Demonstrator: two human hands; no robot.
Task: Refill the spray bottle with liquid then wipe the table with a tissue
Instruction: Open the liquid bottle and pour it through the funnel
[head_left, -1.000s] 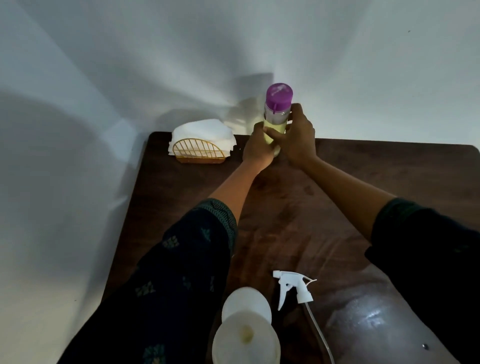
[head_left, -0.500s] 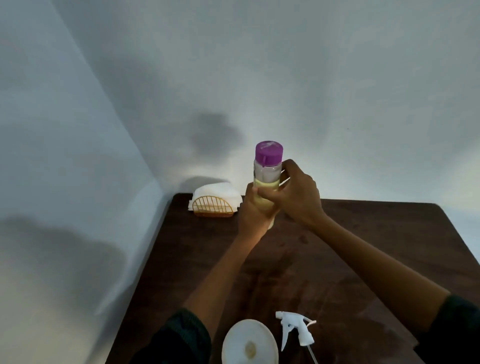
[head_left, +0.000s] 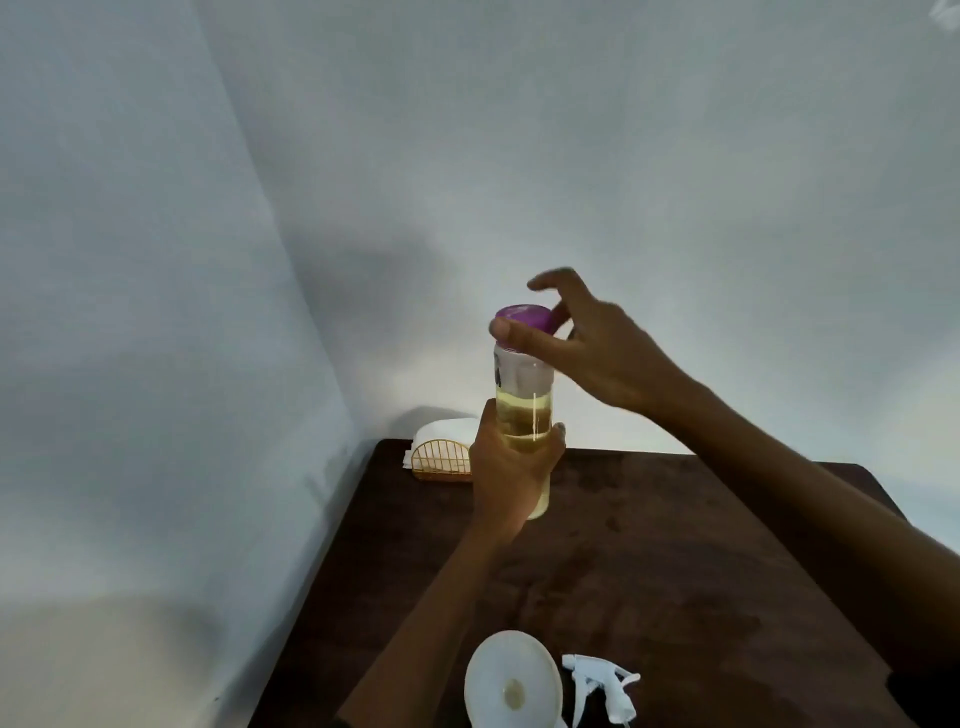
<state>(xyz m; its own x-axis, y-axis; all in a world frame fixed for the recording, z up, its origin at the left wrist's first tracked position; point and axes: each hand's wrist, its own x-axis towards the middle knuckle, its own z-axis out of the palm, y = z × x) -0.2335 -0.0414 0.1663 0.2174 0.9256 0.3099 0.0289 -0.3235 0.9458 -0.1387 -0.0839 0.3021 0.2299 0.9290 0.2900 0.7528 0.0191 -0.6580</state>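
Left hand (head_left: 506, 475) wraps the clear plastic refill bottle of yellow liquid (head_left: 522, 415) low on its body, lifted off the dark wooden table (head_left: 649, 545), prob. to steady it for uncapping. Right hand (head_left: 587, 353) pinches the purple screw cap (head_left: 522, 318), thumb in front, other fingers spread. White funnel (head_left: 511, 686) sits at near edge w/ white trigger sprayer head (head_left: 602, 686) lying just right, ready for pouring.
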